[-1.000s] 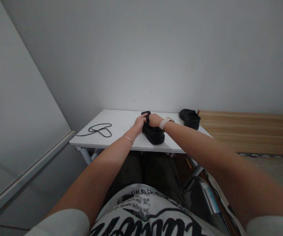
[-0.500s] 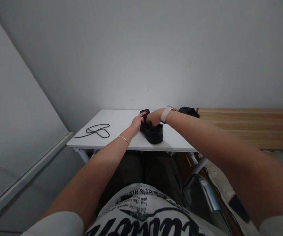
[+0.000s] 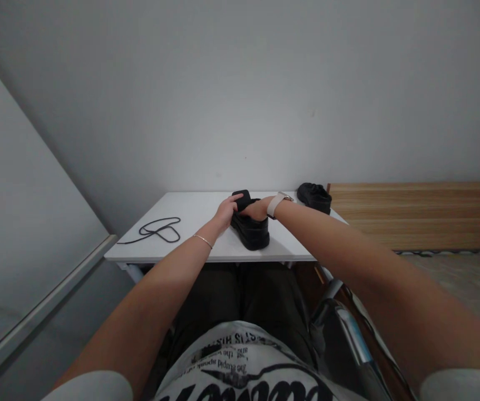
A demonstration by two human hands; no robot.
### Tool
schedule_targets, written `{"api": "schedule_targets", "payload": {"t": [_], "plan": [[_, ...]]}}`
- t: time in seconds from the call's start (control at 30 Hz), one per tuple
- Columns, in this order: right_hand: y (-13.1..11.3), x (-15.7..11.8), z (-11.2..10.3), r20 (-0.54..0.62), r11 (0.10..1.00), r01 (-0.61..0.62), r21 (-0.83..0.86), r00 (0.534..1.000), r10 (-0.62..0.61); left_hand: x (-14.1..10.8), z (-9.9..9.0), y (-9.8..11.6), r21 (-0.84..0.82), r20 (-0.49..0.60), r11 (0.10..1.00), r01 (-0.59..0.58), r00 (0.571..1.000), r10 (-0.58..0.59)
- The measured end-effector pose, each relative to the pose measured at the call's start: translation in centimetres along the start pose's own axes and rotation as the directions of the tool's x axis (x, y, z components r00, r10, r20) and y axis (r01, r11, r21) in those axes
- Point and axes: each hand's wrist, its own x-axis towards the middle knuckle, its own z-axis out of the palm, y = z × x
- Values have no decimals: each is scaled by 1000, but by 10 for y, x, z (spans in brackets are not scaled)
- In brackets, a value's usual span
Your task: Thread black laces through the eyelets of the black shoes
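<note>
A black shoe [image 3: 253,236] stands on the white table with its heel end toward me. My left hand [image 3: 225,213] grips its far left side, the fingers against an upright black flap [image 3: 242,199] that looks like the shoe's tongue. From the right, my right hand [image 3: 257,209] reaches over the shoe's opening. Its fingertips are down by the base of the flap, hidden, so I cannot see whether they pinch anything. A loose dark shoelace [image 3: 160,229] lies in loops on the table to the left.
A second black shoe [image 3: 314,197] rests at the table's back right corner. The white table [image 3: 200,248] stands against a grey wall, with a light wooden board [image 3: 415,217] to the right. A white panel [image 3: 27,211] rises at the left.
My view has shifted slightly, uncovering more of the second shoe. My right hand has reached a little deeper at the shoe's opening. The left hand keeps its hold.
</note>
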Motion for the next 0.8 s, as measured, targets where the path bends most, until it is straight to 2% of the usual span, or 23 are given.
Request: {"api": "schedule_targets", "payload": {"t": [0.07,0.1,0.13,0.17,0.2,0.23,0.27,0.3,0.4,0.47,0.5,0.63,0.8], "plan": [[4,-7,-15,-31,997,61,45,998,-59,5,-6,5,15,3,1000,-20,1000,20],[7,-10,-22,-121,991,86,103,990,-73,7,-9,8,23,6,999,-34,999,34],[11,-12,-27,-262,975,104,196,964,-50,8,-13,11,32,8,998,-53,999,52],[16,-14,-28,-428,942,133,308,904,12,9,-17,12,43,7,996,-72,997,72],[21,-14,-27,-575,879,170,446,807,136,9,-22,13,54,9,994,-91,996,90],[26,-12,-22,-655,800,206,563,702,280,9,-26,14,65,12,992,-110,994,109],[32,-10,-14,-678,783,205,587,653,337,8,-30,13,77,16,989,-127,992,126],[37,-6,-4,-686,776,205,597,631,362,7,-33,13,85,17,986,-144,990,143],[51,6,34,-686,741,242,626,623,377,3,-39,10,118,13,959,-257,966,257],[58,12,53,-684,643,368,671,641,348,4,-41,10,173,68,949,-265,964,257],[60,14,59,-694,624,411,665,650,311,6,-42,11,228,121,939,-259,964,236],[68,17,64,-732,619,496,609,651,200,21,-44,16,434,333,837,-334,923,196],[67,13,61,-726,627,512,588,676,129,30,-46,17,308,501,840,-447,827,256]]}}
